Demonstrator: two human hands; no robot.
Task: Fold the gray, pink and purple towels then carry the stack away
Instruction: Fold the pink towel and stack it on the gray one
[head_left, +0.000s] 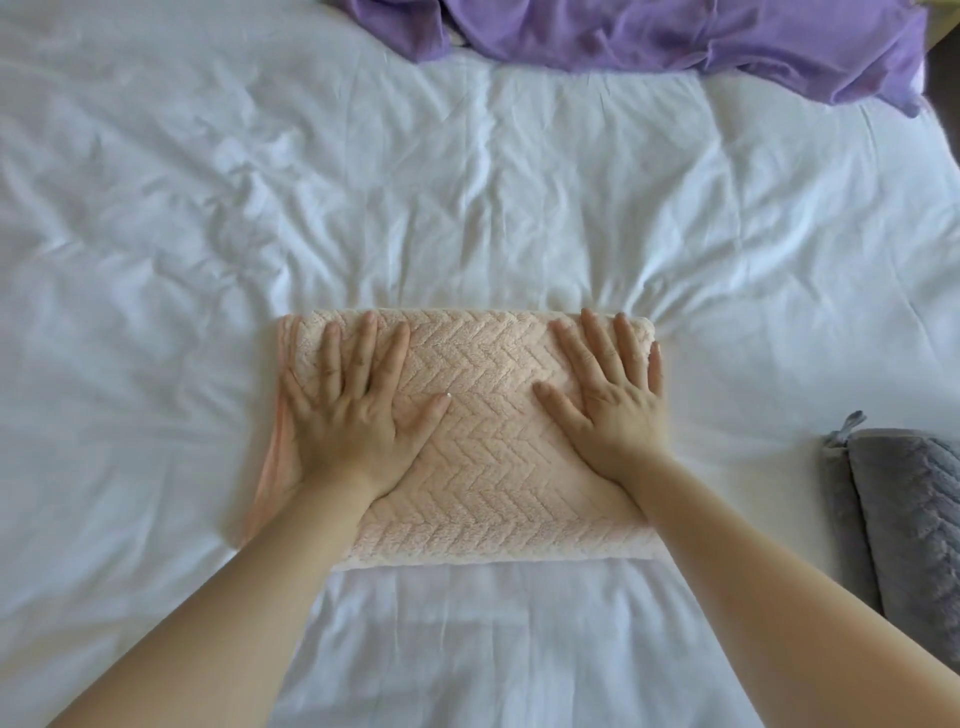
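White bedsheet (467, 182), creased. Folded pink towel (483, 467) under both palms; left hand (348, 415) and right hand (608, 410) flat, fingers spread. Purple towel (675, 41) unfolded beyond fingertips; gray towel (909, 519) folded, right. No legible writing.

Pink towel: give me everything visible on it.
The pink towel is pale pink, plush, with a raised herringbone weave. It is folded into a thick rectangle, layered edges showing on its left side, and lies flat on the wrinkled white bedsheet at centre frame. The left hand and right hand both press on top, fingers straight and spread. It lies apart from the gray and purple towels.
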